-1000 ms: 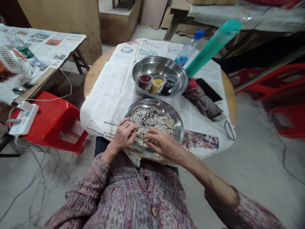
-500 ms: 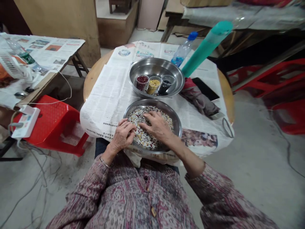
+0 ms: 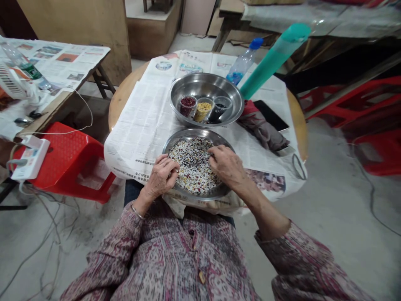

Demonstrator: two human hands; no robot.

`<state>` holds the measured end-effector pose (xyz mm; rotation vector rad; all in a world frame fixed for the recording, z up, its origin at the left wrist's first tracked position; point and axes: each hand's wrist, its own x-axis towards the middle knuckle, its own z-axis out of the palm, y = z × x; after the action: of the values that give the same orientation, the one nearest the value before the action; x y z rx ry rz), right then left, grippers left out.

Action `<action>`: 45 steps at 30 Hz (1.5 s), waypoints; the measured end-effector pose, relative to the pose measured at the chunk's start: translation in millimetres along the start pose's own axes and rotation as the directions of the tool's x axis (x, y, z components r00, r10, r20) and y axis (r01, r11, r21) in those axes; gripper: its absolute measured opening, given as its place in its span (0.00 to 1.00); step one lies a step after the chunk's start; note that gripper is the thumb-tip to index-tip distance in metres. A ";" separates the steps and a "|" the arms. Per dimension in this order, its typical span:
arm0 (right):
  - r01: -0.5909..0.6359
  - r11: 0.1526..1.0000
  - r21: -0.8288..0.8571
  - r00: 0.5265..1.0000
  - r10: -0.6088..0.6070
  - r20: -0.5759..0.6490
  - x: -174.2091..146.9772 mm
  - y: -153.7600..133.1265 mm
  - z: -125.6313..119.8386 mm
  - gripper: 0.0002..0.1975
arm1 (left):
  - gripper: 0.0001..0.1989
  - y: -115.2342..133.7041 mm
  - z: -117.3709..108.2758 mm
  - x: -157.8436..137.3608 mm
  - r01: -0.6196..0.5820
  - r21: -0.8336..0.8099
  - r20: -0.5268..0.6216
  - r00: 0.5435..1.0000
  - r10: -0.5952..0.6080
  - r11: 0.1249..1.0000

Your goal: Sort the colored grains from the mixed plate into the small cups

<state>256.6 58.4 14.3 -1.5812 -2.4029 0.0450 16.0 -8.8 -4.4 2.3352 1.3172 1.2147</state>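
Note:
Close to my body, a shallow steel basin [image 3: 198,132] holds a spread of mixed grains and beans [image 3: 194,170] in white, black, yellow and red. My left hand [image 3: 160,176] grips its left rim, fingers curled over the edge. Over the basin's right side, my right hand [image 3: 228,168] has its fingers bent and drawn together; whatever is between them is hidden. Behind stands a larger steel basin [image 3: 203,87] with three clear cups: one of dark red beans [image 3: 187,107], one of yellow grains [image 3: 203,111] and one of black beans [image 3: 220,110].
Newspaper [image 3: 140,113] covers the round table. Behind and right are a plastic bottle [image 3: 242,65], a green tube [image 3: 272,62], a phone [image 3: 270,116] and a crumpled cloth [image 3: 263,129]. A red stool [image 3: 69,154] with a power strip [image 3: 30,158] stands left.
My right hand has moved right from the middle of the grains to the basin's right side, and its spread fingers have drawn together. My left hand stays at the rim.

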 end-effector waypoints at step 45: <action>0.283 0.951 0.127 0.940 -0.302 0.159 27.6 -33.7 7.9 0.14 | 0.10 -1.4 2.6 -1.6 0.022 -0.014 -0.033 0.999 -0.023 1.000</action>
<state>214.3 70.7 17.9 -1.2056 -2.7000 0.2569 16.6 -8.7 -7.7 2.2936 1.3377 1.2577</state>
